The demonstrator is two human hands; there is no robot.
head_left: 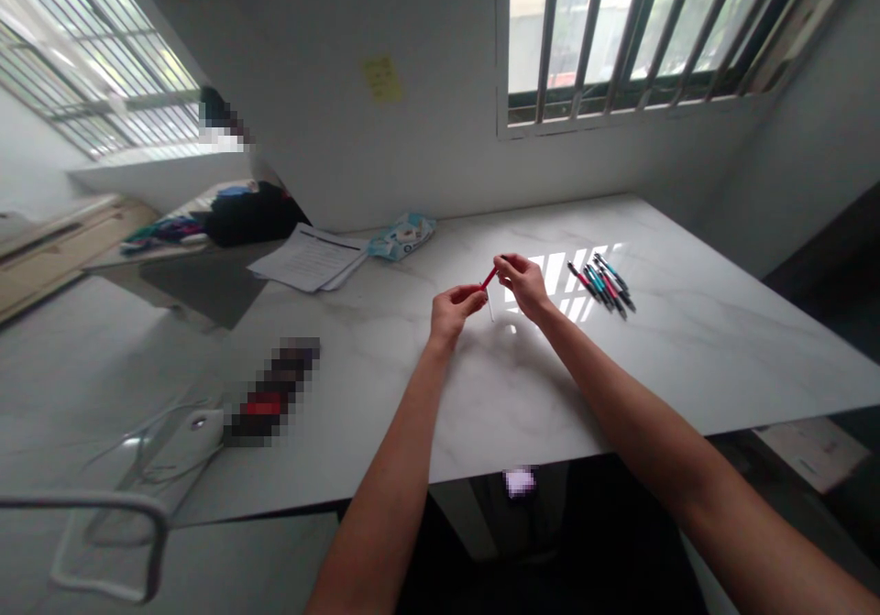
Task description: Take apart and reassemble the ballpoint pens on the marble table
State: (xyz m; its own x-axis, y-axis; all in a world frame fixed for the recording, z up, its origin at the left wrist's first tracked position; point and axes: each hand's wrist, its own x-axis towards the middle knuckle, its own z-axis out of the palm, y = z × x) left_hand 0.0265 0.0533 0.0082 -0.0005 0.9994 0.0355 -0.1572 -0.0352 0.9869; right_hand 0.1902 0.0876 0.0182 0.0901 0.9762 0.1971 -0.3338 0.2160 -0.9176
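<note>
A red pen part (489, 277) with a dark upper end slants between my two hands above the white marbled table (550, 404). The fingers of my left hand (452, 313) pinch its lower end. At the upper end, my right hand (525, 284) is closed with its fingertips on the pen. A thin white stick (490, 307) shows just below the pen; whether it touches my left hand or lies on the table I cannot tell. To the right of my right hand lies a loose bunch of pens (603, 285), red, teal and black.
Printed papers (309, 258) and a blue-white soft packet (402, 236) lie toward the wall. A pixelated dark object (275, 395) lies at the left, by a white bag-like thing (185, 441). A yellow note (382, 79) is on the wall near a barred window (619, 38).
</note>
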